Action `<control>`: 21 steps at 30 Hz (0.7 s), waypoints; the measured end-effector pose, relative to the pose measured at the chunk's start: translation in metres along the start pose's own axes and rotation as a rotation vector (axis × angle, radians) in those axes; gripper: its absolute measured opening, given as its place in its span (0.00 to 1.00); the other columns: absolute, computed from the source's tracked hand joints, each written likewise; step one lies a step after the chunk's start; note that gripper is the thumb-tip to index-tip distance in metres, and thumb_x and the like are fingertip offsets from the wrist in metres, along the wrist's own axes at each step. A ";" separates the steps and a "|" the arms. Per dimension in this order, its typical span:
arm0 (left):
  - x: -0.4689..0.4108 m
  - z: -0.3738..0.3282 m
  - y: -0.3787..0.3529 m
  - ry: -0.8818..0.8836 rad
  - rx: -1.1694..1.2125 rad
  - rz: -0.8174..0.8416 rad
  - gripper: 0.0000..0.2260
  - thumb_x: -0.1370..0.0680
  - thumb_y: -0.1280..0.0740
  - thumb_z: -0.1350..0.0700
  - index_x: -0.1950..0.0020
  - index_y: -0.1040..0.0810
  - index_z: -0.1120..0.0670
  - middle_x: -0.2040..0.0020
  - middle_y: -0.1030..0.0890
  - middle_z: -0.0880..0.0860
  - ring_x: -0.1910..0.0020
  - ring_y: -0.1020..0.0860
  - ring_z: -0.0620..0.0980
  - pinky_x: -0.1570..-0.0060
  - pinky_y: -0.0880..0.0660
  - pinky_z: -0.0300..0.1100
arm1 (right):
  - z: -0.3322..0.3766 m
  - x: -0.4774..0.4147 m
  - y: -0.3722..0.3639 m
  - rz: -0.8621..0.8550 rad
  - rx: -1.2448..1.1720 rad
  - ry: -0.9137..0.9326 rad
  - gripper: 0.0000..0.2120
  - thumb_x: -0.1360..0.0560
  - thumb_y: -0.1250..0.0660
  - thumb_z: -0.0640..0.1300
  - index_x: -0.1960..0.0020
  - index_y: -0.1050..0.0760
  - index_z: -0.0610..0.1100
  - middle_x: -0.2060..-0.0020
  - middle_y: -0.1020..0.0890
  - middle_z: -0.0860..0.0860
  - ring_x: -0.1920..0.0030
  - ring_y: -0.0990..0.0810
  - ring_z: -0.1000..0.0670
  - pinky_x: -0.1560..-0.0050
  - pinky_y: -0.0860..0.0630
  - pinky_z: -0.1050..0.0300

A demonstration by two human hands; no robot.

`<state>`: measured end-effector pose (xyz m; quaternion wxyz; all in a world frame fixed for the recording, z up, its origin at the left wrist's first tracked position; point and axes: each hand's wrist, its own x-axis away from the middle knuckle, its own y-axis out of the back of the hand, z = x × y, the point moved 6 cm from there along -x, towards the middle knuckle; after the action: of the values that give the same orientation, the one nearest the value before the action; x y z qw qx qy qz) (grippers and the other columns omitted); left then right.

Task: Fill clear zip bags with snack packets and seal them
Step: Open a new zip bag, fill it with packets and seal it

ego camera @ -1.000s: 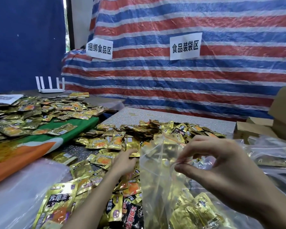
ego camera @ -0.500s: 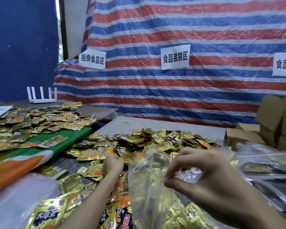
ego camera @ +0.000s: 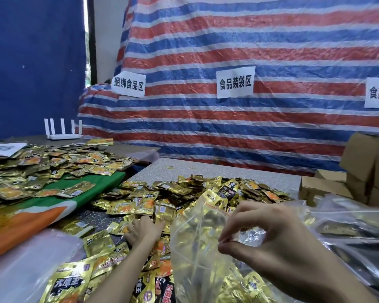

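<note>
The clear zip bag [ego camera: 197, 248] stood low and centre-right in the frame, part filled with gold packets, its red-lined mouth gaping toward the heap. The right hand [ego camera: 271, 243] pinched the bag's near rim between thumb and forefinger and held the mouth up. The left hand [ego camera: 143, 231] lay out on the snack packets [ego camera: 195, 189] just left of the bag, fingers forward among them. I could not tell whether it had closed on any.

To my eye the filling step was in hand, and sealing was a good way off. The next move would call for gathering a few packets and carrying them the short way right into the mouth, while the pinch kept the limp rim from folding shut.

The packets lay heaped across the speckled tabletop [ego camera: 184, 169], overlapping and slippery-looking, so a clean grab of a few could be awkward. At the right edge, bags already filled [ego camera: 348, 226] crowded close beside the working bag. Cardboard boxes [ego camera: 368, 162] sat behind them. To the left, more packets covered a green cloth [ego camera: 101, 182], with a white router [ego camera: 62, 133] behind. A striped tarpaulin [ego camera: 249, 40] bearing paper signs [ego camera: 235, 83] filled the back.
</note>
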<state>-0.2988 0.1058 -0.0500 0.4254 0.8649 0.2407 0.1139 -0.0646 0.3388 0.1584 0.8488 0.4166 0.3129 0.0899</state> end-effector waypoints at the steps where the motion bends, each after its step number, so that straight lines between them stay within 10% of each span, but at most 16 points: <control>1: -0.002 -0.002 0.000 -0.001 0.012 -0.010 0.17 0.25 0.32 0.38 0.49 0.22 0.51 0.42 0.21 0.53 0.39 0.27 0.55 0.36 0.33 0.50 | -0.001 -0.001 0.001 -0.002 -0.003 -0.005 0.02 0.31 0.23 0.50 0.61 0.15 0.54 0.60 0.17 0.60 0.54 0.18 0.58 0.53 0.24 0.58; 9: 0.010 -0.012 0.043 0.046 0.453 -0.178 0.04 0.23 0.33 0.63 0.55 0.25 0.55 0.64 0.24 0.50 0.68 0.27 0.46 0.68 0.35 0.41 | -0.001 -0.001 0.000 -0.013 -0.029 -0.008 0.02 0.32 0.23 0.49 0.62 0.15 0.53 0.61 0.17 0.60 0.56 0.18 0.58 0.54 0.24 0.59; 21: 0.111 -0.061 0.221 -0.585 1.029 -0.146 0.04 0.20 0.34 0.58 0.50 0.21 0.50 0.53 0.16 0.51 0.54 0.17 0.46 0.61 0.21 0.35 | 0.002 -0.001 -0.003 -0.041 -0.021 0.031 0.03 0.32 0.23 0.48 0.63 0.16 0.54 0.62 0.17 0.59 0.56 0.18 0.56 0.56 0.24 0.58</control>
<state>-0.1571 0.0894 0.1614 0.0072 0.9366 0.1968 -0.2898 -0.0649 0.3352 0.1574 0.8500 0.3995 0.3335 0.0823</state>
